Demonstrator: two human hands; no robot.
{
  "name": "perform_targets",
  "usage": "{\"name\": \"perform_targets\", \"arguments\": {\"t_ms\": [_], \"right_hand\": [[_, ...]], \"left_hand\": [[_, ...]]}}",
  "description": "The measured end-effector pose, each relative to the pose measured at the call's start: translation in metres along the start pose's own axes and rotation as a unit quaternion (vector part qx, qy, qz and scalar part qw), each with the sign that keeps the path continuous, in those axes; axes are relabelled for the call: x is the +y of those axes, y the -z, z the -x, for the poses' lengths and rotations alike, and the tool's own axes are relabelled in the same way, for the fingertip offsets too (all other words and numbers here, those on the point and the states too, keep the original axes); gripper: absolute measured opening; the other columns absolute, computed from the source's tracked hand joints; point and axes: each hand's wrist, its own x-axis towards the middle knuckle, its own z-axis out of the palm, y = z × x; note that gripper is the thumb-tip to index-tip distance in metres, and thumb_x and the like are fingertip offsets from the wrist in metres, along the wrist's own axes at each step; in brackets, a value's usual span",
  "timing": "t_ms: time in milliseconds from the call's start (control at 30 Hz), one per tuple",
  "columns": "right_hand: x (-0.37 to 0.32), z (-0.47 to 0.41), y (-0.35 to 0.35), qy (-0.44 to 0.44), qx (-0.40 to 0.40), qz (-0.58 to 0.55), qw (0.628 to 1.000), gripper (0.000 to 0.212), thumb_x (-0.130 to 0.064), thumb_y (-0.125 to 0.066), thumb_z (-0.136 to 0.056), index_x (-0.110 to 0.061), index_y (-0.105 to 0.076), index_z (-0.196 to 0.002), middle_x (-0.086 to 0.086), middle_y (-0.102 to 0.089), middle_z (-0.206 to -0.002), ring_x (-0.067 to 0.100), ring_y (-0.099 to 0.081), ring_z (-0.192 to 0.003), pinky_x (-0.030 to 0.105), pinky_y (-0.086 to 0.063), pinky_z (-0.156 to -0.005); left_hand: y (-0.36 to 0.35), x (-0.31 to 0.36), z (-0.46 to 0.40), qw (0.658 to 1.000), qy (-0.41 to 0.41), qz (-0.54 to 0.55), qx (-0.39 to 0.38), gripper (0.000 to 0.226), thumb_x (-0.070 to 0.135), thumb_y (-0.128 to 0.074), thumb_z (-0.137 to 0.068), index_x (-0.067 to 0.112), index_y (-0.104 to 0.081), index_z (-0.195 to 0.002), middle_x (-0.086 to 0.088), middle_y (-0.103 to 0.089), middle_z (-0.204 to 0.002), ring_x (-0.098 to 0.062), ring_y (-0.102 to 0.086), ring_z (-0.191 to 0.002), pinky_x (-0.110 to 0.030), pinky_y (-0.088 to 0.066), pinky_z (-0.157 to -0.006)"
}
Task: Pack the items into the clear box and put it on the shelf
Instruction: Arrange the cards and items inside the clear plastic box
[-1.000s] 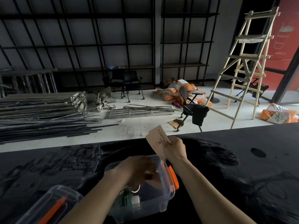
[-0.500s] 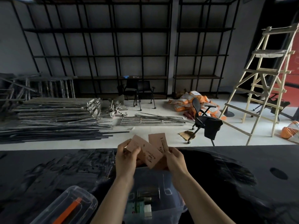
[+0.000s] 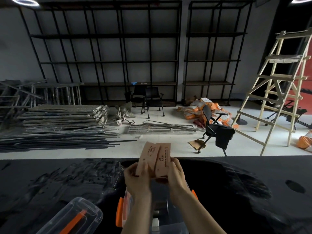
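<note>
While both hands hold them up, the two tan paper packets [image 3: 154, 160] sit fanned and overlapping just above the clear box [image 3: 125, 207], at approx 12 o'clock from it. Left hand [image 3: 137, 179] has its grip closed on the lower left edge of the packets; right hand [image 3: 175, 174] has its grip closed on the lower right edge, thumb across the front. Packets look light, thin and flexible, w/ a matte paper face, so prob. not slippery but easy to crease; contents can't be told. Best hold, I'd say, is a flat pinch along the bottom edges, squaring them into one stack before lowering.

Clear box is open on the black tabletop [image 3: 236, 191], mostly hidden by the forearms, orange latches showing at its 9 and 3 o'clock sides; some small items already inside, too dim to ID. Its walls look stiff and smooth, so lift it w/ both hands at the ends once closed. Lid [image 3: 76, 215] w/ orange handle lies at approx 8 o'clock from the box, apart from it. Black shelf [image 3: 104, 61] stands far off at 12 o'clock, across the floor.
</note>
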Motion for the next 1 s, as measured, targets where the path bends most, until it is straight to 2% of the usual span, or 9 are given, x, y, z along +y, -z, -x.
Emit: {"name": "perform_targets", "arguments": {"t_ms": [133,233,300,400,500,667,800,867,1000], "right_hand": [[0.001,-0.003,-0.003,0.028,-0.030,0.033,0.999,0.020,-0.024,-0.040,-0.105,-0.015,-0.051,-0.120,0.014,-0.066,-0.116,0.030,-0.066,-0.106,0.051,-0.058,-0.092],[0.001,-0.006,0.001,0.029,-0.036,0.027,0.999,0.024,-0.028,-0.043,-0.105,-0.015,-0.060,-0.115,0.011,-0.073,-0.108,0.028,-0.071,-0.097,0.043,-0.062,-0.079],[0.000,-0.008,0.003,0.040,-0.041,0.039,0.998,0.023,-0.027,-0.047,-0.103,-0.013,-0.065,-0.110,0.013,-0.075,-0.100,0.031,-0.073,-0.089,0.038,-0.061,-0.066],[0.002,-0.009,-0.002,0.046,-0.048,0.052,0.996,0.018,-0.016,-0.051,-0.100,-0.009,-0.067,-0.106,0.016,-0.075,-0.099,0.033,-0.073,-0.093,0.046,-0.061,-0.075],[0.005,-0.009,-0.010,0.040,-0.074,0.069,0.994,0.021,-0.008,-0.045,-0.097,-0.009,-0.065,-0.104,0.016,-0.073,-0.106,0.036,-0.068,-0.106,0.051,-0.058,-0.090],[0.004,-0.007,-0.008,0.026,-0.129,0.049,0.990,0.023,-0.022,-0.049,-0.102,-0.017,-0.050,-0.125,0.006,-0.069,-0.116,0.011,-0.070,-0.099,0.025,-0.056,-0.078],[0.003,-0.001,0.002,0.063,-0.177,0.099,0.977,0.032,-0.024,-0.063,-0.096,-0.017,-0.047,-0.122,0.017,-0.067,-0.107,0.024,-0.071,-0.078,0.046,-0.058,-0.072],[0.002,0.002,0.006,0.054,-0.188,0.079,0.978,0.034,-0.022,-0.065,-0.095,-0.019,-0.048,-0.124,0.020,-0.068,-0.108,0.035,-0.073,-0.085,0.050,-0.061,-0.073],[-0.003,0.009,0.000,0.028,-0.231,0.070,0.970,0.039,-0.019,-0.067,-0.093,-0.024,-0.050,-0.128,0.017,-0.069,-0.117,0.039,-0.070,-0.104,0.058,-0.059,-0.084]], "left_hand": [[0.000,0.004,0.019,0.990,-0.045,-0.071,-0.111,0.025,0.026,-0.078,-0.085,0.014,-0.061,-0.098,0.001,-0.072,-0.086,-0.013,-0.071,-0.078,-0.016,-0.052,-0.057],[0.004,0.007,0.011,0.976,-0.076,-0.113,-0.168,0.020,0.022,-0.077,-0.087,0.012,-0.061,-0.093,0.000,-0.073,-0.086,-0.011,-0.070,-0.077,-0.010,-0.050,-0.055],[0.003,0.009,-0.007,0.976,-0.045,-0.118,-0.178,0.023,0.025,-0.076,-0.087,0.007,-0.063,-0.095,-0.008,-0.075,-0.091,-0.021,-0.071,-0.085,-0.024,-0.057,-0.069],[-0.006,0.012,-0.033,0.977,0.011,-0.108,-0.184,0.063,0.051,-0.067,-0.085,-0.003,-0.058,-0.117,-0.016,-0.075,-0.106,-0.034,-0.071,-0.098,-0.042,-0.055,-0.083],[-0.011,0.022,-0.027,0.965,-0.023,-0.111,-0.238,0.038,0.034,-0.046,-0.104,0.001,-0.058,-0.120,-0.018,-0.071,-0.115,-0.034,-0.067,-0.106,-0.028,-0.049,-0.075],[-0.003,0.020,-0.006,0.924,-0.079,-0.075,-0.367,0.036,0.034,-0.027,-0.110,0.017,-0.056,-0.124,-0.007,-0.068,-0.120,-0.020,-0.064,-0.115,-0.016,-0.054,-0.081],[0.006,0.027,-0.020,0.880,-0.097,-0.151,-0.439,0.036,0.046,-0.035,-0.105,0.029,-0.051,-0.132,-0.002,-0.067,-0.128,-0.013,-0.063,-0.116,-0.022,-0.051,-0.094],[0.009,0.036,-0.025,0.868,-0.079,-0.163,-0.463,0.026,0.034,-0.040,-0.107,0.035,-0.052,-0.130,0.002,-0.067,-0.127,-0.011,-0.061,-0.116,-0.016,-0.047,-0.090],[0.014,0.066,-0.037,0.895,-0.046,-0.055,-0.439,0.042,0.041,-0.060,-0.094,0.045,-0.052,-0.135,-0.004,-0.068,-0.122,-0.027,-0.063,-0.113,-0.042,-0.050,-0.092]]}}
